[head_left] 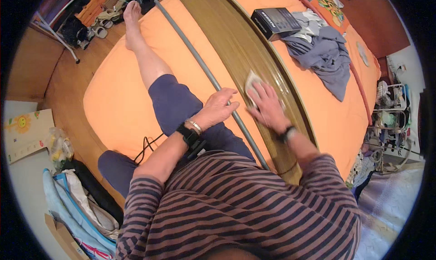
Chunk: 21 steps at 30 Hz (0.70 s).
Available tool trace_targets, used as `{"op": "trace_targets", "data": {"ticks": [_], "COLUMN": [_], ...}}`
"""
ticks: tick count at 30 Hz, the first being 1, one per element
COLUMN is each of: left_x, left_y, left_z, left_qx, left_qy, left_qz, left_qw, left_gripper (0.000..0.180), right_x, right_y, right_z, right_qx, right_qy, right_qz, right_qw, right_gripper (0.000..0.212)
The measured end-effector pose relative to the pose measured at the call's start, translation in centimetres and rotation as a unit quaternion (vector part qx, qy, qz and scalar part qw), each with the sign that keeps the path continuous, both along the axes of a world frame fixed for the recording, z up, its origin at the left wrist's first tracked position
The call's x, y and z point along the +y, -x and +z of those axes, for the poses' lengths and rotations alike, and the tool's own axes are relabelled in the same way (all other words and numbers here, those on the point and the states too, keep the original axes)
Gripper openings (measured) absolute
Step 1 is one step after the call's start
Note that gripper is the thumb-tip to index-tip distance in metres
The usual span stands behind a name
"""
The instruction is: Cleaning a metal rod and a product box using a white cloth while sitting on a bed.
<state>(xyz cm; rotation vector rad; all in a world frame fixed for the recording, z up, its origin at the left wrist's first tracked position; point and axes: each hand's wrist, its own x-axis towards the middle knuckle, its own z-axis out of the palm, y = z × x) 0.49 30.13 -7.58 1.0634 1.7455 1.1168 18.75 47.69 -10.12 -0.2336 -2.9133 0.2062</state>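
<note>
My left hand [221, 106] is wrapped over a long grey pole [200, 60], which slants from the far left down toward my lap. Beneath the pole lies an orange sheet [118, 83]. My right hand [269, 106] presses a crumpled white cloth [252, 84] against a long, glossy brown board [236, 46]. Part of the cloth is covered by the fingers and palm. The board runs lengthwise between two orange-covered areas. One of my bare legs stretches out across the sheet, left of the pole.
Right of the board, a black box [274, 23] and a heap of grey clothing [322, 55] lie on orange fabric. Shoes [102, 28] sit by a white-legged rack at far left. Bags and folded blue fabric [59, 201] stand lower left. A wire rack [390, 110] stands at right.
</note>
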Motion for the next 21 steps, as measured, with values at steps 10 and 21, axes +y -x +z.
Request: {"op": "trace_targets", "data": {"ticks": [10, 21], "left_x": [2.0, 3.2], "left_y": [-1.8, 0.8], "left_z": [-1.3, -2.0], "left_qx": [0.316, 0.338], "left_qy": [-0.028, 0.164], "left_qz": [-0.184, -0.009], "left_qw": [0.930, 0.927], "left_gripper": [0.077, 0.081], "right_x": [-6.1, 4.0], "right_y": [-14.7, 9.8], "right_z": [0.1, -2.2], "right_qx": [-0.117, 0.026], "right_qy": [0.029, -0.028], "right_qz": [-0.106, -0.052], "right_qw": [0.987, 0.998], "right_gripper": [0.058, 0.050]}}
